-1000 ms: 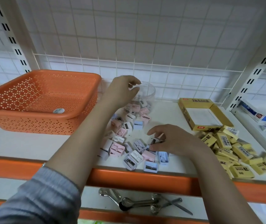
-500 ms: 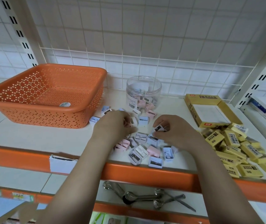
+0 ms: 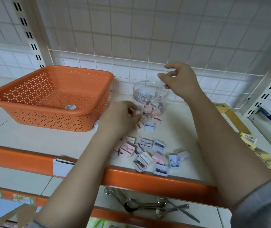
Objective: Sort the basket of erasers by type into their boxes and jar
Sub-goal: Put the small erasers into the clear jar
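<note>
The right hand [image 3: 179, 79] hovers over the open jar [image 3: 149, 99], fingers loosely spread. The left hand [image 3: 120, 117] is curled over small pastel pieces [image 3: 149, 153] scattered on the shelf [image 3: 32, 139] beside the orange basket [image 3: 49, 96]; its grip is blurred.

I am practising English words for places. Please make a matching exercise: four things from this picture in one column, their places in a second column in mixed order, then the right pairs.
Things
1. orange basket
2. clear jar
3. right hand
4. metal spoons

Places
A. on the shelf below
B. above the jar's mouth
C. far left on the shelf
D. at the back, between the two arms

Pairs: 1-C, 2-D, 3-B, 4-A
</note>
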The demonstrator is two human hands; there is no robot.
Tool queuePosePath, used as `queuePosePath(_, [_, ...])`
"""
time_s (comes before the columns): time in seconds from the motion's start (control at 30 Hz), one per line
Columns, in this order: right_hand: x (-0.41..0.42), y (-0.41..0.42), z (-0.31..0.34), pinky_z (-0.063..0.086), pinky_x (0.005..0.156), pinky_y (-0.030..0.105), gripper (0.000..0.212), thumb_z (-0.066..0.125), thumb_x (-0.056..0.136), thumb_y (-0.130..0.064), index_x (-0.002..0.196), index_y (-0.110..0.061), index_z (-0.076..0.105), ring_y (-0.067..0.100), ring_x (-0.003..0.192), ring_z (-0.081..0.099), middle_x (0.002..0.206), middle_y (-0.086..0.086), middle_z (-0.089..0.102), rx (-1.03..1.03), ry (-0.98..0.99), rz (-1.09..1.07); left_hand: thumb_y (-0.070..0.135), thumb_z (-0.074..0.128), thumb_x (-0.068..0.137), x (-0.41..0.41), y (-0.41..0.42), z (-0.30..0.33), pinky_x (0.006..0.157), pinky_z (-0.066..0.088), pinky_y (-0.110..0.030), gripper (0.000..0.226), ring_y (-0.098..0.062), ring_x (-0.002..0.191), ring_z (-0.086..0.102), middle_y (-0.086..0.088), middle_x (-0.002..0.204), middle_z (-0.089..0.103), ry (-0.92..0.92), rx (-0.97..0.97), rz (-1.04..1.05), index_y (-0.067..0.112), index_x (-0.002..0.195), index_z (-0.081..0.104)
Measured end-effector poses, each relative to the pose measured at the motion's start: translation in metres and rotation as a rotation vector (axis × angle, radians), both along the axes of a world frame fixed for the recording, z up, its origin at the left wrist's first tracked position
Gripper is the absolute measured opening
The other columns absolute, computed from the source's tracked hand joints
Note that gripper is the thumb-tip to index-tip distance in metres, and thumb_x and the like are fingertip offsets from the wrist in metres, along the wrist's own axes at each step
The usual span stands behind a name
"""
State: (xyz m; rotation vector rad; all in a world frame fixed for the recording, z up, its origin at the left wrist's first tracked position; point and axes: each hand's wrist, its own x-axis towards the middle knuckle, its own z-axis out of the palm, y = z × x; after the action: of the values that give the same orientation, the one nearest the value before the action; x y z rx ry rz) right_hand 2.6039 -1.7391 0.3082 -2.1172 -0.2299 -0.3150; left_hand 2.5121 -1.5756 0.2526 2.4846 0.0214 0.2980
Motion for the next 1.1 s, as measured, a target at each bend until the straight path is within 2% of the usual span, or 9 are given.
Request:
queuePosePath(0.13, [-0.016, -0.019, -0.012, 0.057, 0.078, 0.036, 0.022, 0.067, 0.086, -0.024, 0.106, -0.018, 0.062, 0.015, 0.063, 0.063, 0.099, 0.014, 0.066, 0.059, -0.014, -0.047, 0.037, 0.061, 0.087, 0.036, -0.004, 0.030, 0.079, 0.053, -0.028, 0.027, -0.008, 0.085, 0.062, 0.007, 0.100, 0.067, -0.139, 0.000, -0.072, 0.022, 0.109, 0.064])
queuePosePath(0.27, [-0.022, -0.026, -0.018, 0.053, 0.069, 0.026, 0.022, 0.065, 0.086, -0.022, 0.106, -0.012, 0.065, 0.012, 0.058, 0.062, 0.083, 0.005, 0.066, 0.022, 0.054, -0.068, 0.039, 0.062, 0.087, 0.072, -0.010, 0.052, 0.077, 0.041, -0.024, 0.033, -0.012, 0.096, 0.058, 0.004, 0.108, 0.063, -0.115, 0.043, -0.094, 0.021, 0.114, 0.063])
queuePosePath(0.43, [-0.005, -0.004, -0.003, 0.054, 0.086, 0.038, 0.020, 0.064, 0.087, -0.024, 0.102, -0.011, 0.068, 0.018, 0.075, 0.066, 0.087, 0.002, 0.067, -0.012, 0.028, -0.002, 0.038, 0.056, 0.091, 0.058, 0.004, 0.050, 0.076, 0.045, -0.027, 0.029, -0.013, 0.092, 0.060, 0.004, 0.102, 0.066, -0.134, 0.003, -0.022, 0.020, 0.112, 0.064])
queuePosePath(0.6, [-0.002, 0.007, 0.002, 0.047, 0.093, 0.031, 0.029, 0.059, 0.091, -0.029, 0.116, -0.015, 0.064, 0.010, 0.090, 0.054, 0.099, -0.006, 0.055, -0.134, -0.049, 0.058, 0.028, 0.056, 0.092, 0.010, 0.017, 0.024, 0.085, 0.049, -0.026, 0.020, -0.011, 0.088, 0.062, 0.003, 0.103, 0.066, 0.131, 0.095, -0.070, 0.021, 0.108, 0.065])
queuePosePath(0.7, [-0.029, -0.004, -0.007, 0.049, 0.077, 0.026, 0.024, 0.061, 0.090, -0.030, 0.111, -0.019, 0.065, 0.009, 0.080, 0.058, 0.102, -0.003, 0.061, -0.229, 0.081, 0.168, 0.027, 0.056, 0.090, -0.009, 0.017, 0.009, 0.084, 0.051, -0.029, 0.027, -0.017, 0.096, 0.061, -0.001, 0.115, 0.063, 0.253, 0.182, -0.023, 0.025, 0.116, 0.063])
queuePosePath(0.77, [-0.050, -0.013, -0.018, 0.044, 0.071, 0.019, 0.025, 0.064, 0.088, -0.033, 0.110, -0.021, 0.064, 0.011, 0.086, 0.058, 0.102, -0.002, 0.062, -0.408, 0.225, 0.246, 0.032, 0.055, 0.090, -0.016, 0.014, -0.002, 0.085, 0.045, -0.028, 0.027, -0.021, 0.105, 0.057, -0.002, 0.122, 0.057, 0.299, 0.238, -0.021, 0.029, 0.115, 0.064])
queuePosePath(0.87, [-0.076, -0.023, -0.040, 0.041, 0.074, 0.019, 0.035, 0.069, 0.082, -0.036, 0.114, -0.026, 0.060, 0.009, 0.094, 0.056, 0.106, -0.006, 0.059, -0.610, 0.431, 0.323, 0.034, 0.057, 0.089, -0.018, 0.013, -0.011, 0.082, 0.045, -0.025, 0.021, -0.019, 0.104, 0.057, 0.000, 0.115, 0.062, 0.307, 0.196, -0.010, 0.030, 0.107, 0.067])
queuePosePath(1.0, [-0.093, -0.029, -0.056, 0.046, 0.079, 0.022, 0.037, 0.074, 0.078, -0.034, 0.112, -0.029, 0.059, 0.009, 0.095, 0.056, 0.104, -0.007, 0.053, -0.503, 0.503, 0.295, 0.019, 0.060, 0.088, -0.014, 0.011, -0.009, 0.084, 0.047, -0.025, 0.020, -0.019, 0.103, 0.060, -0.003, 0.111, 0.067, 0.273, 0.148, -0.012, 0.024, 0.106, 0.069])
queuePosePath(1.1, [-0.099, -0.030, -0.061, 0.043, 0.073, 0.017, 0.035, 0.073, 0.079, -0.032, 0.111, -0.029, 0.059, 0.007, 0.088, 0.055, 0.097, -0.009, 0.054, -0.488, 0.488, 0.295, 0.012, 0.060, 0.086, -0.013, 0.010, -0.009, 0.083, 0.043, -0.019, 0.025, -0.016, 0.102, 0.061, -0.001, 0.109, 0.068, 0.204, 0.128, -0.011, 0.021, 0.108, 0.068])
